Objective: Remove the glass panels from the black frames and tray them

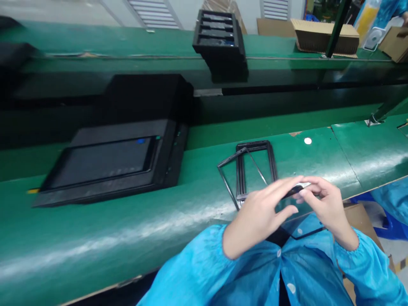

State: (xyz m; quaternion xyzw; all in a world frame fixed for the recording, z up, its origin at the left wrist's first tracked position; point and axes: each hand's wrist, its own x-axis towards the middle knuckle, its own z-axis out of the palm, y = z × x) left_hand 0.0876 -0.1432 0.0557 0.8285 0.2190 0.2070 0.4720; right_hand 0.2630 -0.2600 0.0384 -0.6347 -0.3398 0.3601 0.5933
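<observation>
My left hand reaches in over the bench edge, fingers stretched out together and thumb apart. Its fingertips meet those of my right hand, whose thumb and fingers are pinched around a small black piece with a pale end. Fingers hide much of that piece, so its kind is unclear. Below the hands a thin black strip crosses my blue smock; whether it joins the piece I cannot tell. Just beyond my left hand, several thin black rectangular frames lie stacked, with one skewed frame across them.
To the left, a flat screen panel rests on a black foam tray. A slotted black rack stands on the back ledge, with an open cardboard box farther right. A white round sticker marks the green bench.
</observation>
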